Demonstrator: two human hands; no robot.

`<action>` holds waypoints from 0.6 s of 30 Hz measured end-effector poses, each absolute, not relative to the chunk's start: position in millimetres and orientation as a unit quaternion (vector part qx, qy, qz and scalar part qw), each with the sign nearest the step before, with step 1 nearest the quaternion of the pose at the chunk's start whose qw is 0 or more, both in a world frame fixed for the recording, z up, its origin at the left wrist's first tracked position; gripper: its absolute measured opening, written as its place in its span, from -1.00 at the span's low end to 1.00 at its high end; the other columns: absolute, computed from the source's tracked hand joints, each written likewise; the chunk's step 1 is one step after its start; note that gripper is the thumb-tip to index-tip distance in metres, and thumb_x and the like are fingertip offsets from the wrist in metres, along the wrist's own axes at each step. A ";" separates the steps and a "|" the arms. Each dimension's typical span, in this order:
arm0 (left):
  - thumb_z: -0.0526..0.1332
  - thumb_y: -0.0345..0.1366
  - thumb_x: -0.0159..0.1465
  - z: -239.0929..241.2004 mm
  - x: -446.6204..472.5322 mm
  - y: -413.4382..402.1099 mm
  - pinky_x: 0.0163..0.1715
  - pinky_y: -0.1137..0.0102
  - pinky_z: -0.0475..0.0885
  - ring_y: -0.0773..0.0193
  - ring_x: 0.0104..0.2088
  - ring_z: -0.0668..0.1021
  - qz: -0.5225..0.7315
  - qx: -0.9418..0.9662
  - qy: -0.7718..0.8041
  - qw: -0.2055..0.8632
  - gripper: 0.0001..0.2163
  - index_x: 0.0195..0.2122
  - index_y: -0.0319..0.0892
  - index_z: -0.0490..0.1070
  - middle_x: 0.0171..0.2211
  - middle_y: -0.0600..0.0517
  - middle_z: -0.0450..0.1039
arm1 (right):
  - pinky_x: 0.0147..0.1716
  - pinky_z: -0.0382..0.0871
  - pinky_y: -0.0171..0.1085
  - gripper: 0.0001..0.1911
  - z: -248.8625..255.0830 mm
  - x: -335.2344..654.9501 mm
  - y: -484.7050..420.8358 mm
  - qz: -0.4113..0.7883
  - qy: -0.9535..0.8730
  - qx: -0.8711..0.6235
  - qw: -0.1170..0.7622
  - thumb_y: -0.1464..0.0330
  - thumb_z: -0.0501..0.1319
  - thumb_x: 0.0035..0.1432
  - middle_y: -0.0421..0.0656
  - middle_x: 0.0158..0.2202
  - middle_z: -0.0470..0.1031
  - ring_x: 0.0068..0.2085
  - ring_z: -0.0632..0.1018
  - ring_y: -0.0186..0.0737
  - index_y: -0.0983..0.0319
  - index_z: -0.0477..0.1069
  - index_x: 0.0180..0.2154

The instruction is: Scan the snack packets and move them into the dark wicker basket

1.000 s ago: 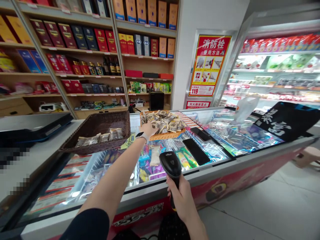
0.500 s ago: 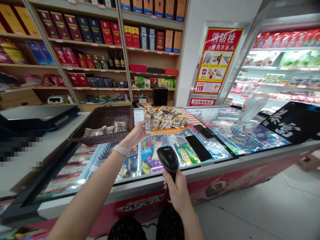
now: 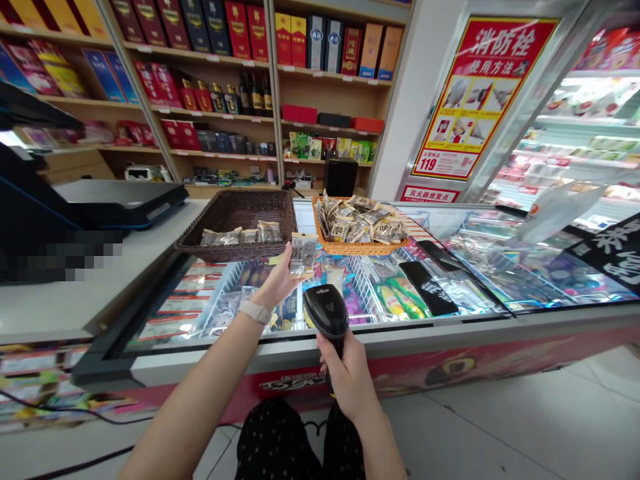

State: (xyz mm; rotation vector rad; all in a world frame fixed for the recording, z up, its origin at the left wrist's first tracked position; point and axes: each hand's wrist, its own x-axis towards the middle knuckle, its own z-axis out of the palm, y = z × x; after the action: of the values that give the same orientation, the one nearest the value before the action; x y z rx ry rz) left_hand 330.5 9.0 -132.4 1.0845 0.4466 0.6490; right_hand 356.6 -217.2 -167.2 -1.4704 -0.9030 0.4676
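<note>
Between the fingers of my left hand (image 3: pixel 277 283) is a small clear snack packet (image 3: pixel 302 254), its printed label facing me. It is held up above the freezer's glass top, in front of the gap between two baskets. My right hand (image 3: pixel 347 370) is wrapped round the handle of a black barcode scanner (image 3: pixel 327 311), whose head points forward near the packet. The orange wicker basket (image 3: pixel 357 249), heaped with similar packets (image 3: pixel 363 219), stands just beyond to the right. To the left, a dark brown wicker basket (image 3: pixel 235 207) has several packets (image 3: pixel 270 232) along its near side.
Both baskets rest on a chest freezer (image 3: pixel 395 335) full of packaged goods. Two black phones (image 3: pixel 428 288) lie on its glass at the right, near a clear plastic bag (image 3: pixel 560 212). A counter (image 3: pixel 55 293) with a black flat device (image 3: pixel 125 197) adjoins at left. Shelves of boxes stand behind.
My left hand has drawn the packet away from the orange basket, leftward and nearer the scanner. The scanner has turned slightly towards the packet. The view has shifted right and down.
</note>
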 end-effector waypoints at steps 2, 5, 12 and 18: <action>0.05 0.23 0.39 -130.9 327.8 8.5 -0.01 0.15 0.56 0.01 0.02 0.63 0.299 0.506 0.215 0.780 -0.44 0.05 -0.12 0.53 0.04 -0.15 0.60 | -0.46 0.48 -0.28 -0.49 -167.3 352.9 -214.5 0.211 -0.399 -0.641 0.621 -0.02 0.14 0.37 -0.05 -0.36 0.63 -0.27 0.66 0.00 0.27 0.55 -0.04; 0.10 0.18 0.37 -128.9 323.0 7.1 -0.08 0.16 0.58 0.04 -0.10 0.66 0.281 0.529 0.230 0.767 -0.50 0.01 -0.14 0.53 0.02 -0.18 0.59 | -0.45 0.49 -0.28 -0.49 -167.5 351.9 -213.5 0.219 -0.396 -0.647 0.613 -0.02 0.15 0.36 -0.03 -0.30 0.64 -0.25 0.66 0.00 0.27 0.55 -0.04; 0.46 -0.27 -0.01 -138.5 311.8 19.8 -0.35 0.38 0.52 0.20 -0.31 0.61 0.249 0.683 0.266 0.634 -0.52 -0.01 -0.15 0.52 -0.16 -0.07 0.62 | -0.44 0.47 -0.27 -0.50 -167.4 363.8 -221.8 0.198 -0.382 -0.666 0.609 -0.01 0.15 0.36 -0.07 -0.37 0.62 -0.35 0.63 -0.06 0.28 0.55 -0.06; 0.50 -0.23 -0.11 -123.2 298.9 43.6 -0.47 0.42 0.44 0.22 -0.42 0.55 0.253 0.776 0.280 0.504 -0.65 -0.30 -0.22 0.55 -0.45 0.02 0.55 | -0.41 0.46 -0.26 -0.49 -169.0 375.0 -229.7 0.194 -0.375 -0.679 0.601 -0.02 0.15 0.36 -0.07 -0.37 0.60 -0.33 0.62 -0.05 0.28 0.54 -0.02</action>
State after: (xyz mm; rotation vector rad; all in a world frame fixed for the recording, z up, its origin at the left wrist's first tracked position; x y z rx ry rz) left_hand 298.9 43.6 -123.2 1.8743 0.6770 0.6110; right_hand 375.0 -229.7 -169.0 -1.5741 -0.8686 0.4492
